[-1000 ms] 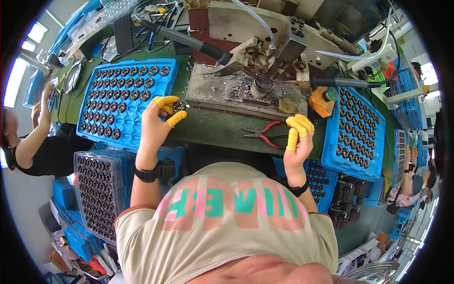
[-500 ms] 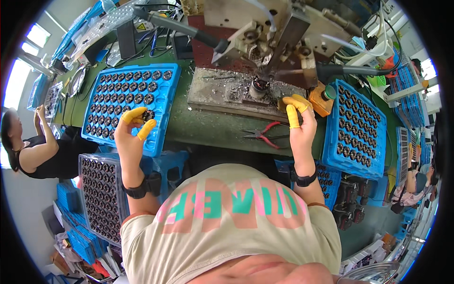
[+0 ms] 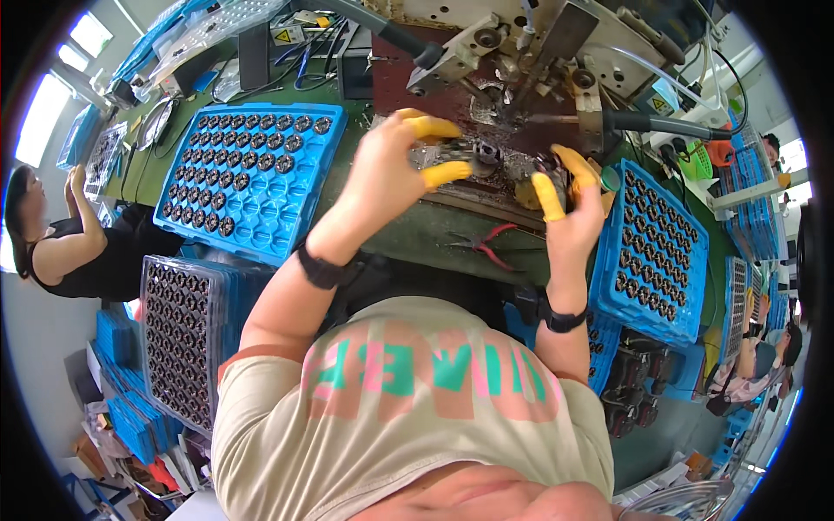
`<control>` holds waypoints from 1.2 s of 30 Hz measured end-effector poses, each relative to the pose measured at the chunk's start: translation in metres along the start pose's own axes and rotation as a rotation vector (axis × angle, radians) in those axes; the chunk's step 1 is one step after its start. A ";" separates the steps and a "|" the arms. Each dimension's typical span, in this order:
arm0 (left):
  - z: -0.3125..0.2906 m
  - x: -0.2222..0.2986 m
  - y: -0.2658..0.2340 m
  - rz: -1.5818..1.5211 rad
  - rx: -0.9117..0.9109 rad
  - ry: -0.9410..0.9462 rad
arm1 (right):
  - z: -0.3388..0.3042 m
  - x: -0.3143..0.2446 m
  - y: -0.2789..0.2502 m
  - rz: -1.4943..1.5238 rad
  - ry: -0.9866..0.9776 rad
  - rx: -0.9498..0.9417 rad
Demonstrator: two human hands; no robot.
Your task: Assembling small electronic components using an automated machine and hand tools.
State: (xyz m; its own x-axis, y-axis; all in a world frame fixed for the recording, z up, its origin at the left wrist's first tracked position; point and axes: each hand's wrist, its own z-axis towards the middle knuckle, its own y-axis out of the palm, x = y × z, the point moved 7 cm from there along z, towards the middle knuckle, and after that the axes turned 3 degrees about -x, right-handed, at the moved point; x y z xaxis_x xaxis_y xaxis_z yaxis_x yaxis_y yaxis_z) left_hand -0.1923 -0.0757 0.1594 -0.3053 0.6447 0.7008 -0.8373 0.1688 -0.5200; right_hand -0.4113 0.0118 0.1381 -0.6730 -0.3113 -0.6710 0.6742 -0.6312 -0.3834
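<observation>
Yellow finger cots cover the fingertips of both my hands. My left hand [image 3: 391, 169] reaches to the machine's work spot, with a small dark round part [image 3: 457, 149], which looks like a motor stator, pinched between thumb and fingers. It is smeared by motion. Just right of it, another dark round part [image 3: 488, 156] sits on the fixture under the machine head [image 3: 512, 95]. My right hand [image 3: 569, 191] is on the fixture's right side, its fingers curled around a dark part [image 3: 549, 163] that is blurred and partly hidden.
A blue tray [image 3: 291, 247] at left holds rows of stators, with several bare pockets near its front right. Another filled blue tray [image 3: 612, 300] stands at right. Red-handled pliers [image 3: 486, 245] lie on the green bench [image 3: 408, 227]. A person [image 3: 69, 239] sits at far left.
My left hand has moved from the left tray to the machine, carrying the stator. My right hand has shifted slightly right, and a dark part now shows in its fingers.
</observation>
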 end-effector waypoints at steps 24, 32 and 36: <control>0.009 0.012 0.045 0.181 0.024 0.272 | -0.032 0.017 -0.022 -0.038 0.038 -0.024; 0.011 -0.001 0.044 0.003 0.045 0.176 | -0.021 -0.013 0.038 0.146 -0.141 -0.223; 0.011 0.002 0.043 0.014 0.059 0.215 | -0.019 -0.021 0.042 0.009 -0.239 -0.227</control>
State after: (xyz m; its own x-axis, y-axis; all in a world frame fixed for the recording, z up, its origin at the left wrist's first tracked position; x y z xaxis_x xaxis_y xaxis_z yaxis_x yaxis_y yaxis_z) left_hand -0.2339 -0.0759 0.1436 -0.2186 0.7918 0.5703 -0.8606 0.1191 -0.4952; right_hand -0.3628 0.0056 0.1240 -0.7009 -0.4913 -0.5171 0.7130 -0.4618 -0.5276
